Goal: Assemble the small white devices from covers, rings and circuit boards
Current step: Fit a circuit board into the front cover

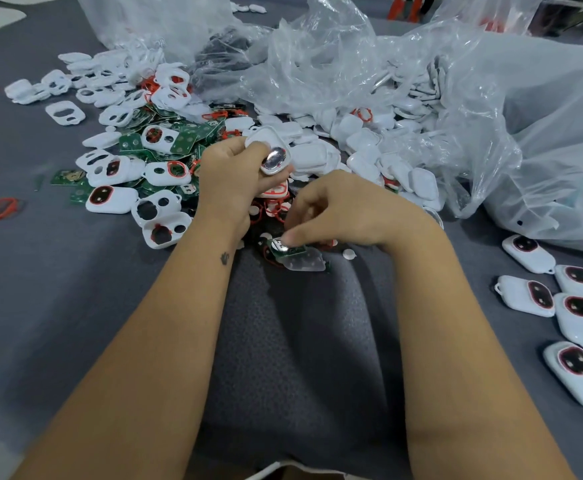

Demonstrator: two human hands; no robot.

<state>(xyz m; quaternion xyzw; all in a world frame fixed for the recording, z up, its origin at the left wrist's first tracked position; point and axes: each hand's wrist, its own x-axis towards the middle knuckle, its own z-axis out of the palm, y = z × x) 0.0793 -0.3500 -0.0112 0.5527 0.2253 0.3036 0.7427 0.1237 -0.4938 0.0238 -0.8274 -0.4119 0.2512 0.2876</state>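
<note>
My left hand (229, 174) grips a white cover (269, 150) with a shiny silver disc in its opening, raised over the pile. My right hand (338, 209) reaches down with curled fingers and pinches a green circuit board (284, 249) that lies on the grey cloth beside a translucent white piece (305, 261). Under my left hand lie red rings (269, 206) and small white buttons. To the left spreads a heap of white covers (110, 199) mixed with green boards (186, 140).
Crumpled clear plastic bags (421, 84) holding more white shells fill the back and right. Several assembled white devices (581, 313) lie at the right edge. A loose red ring (2, 207) sits far left. A grey cloth (300, 341) covers the surface.
</note>
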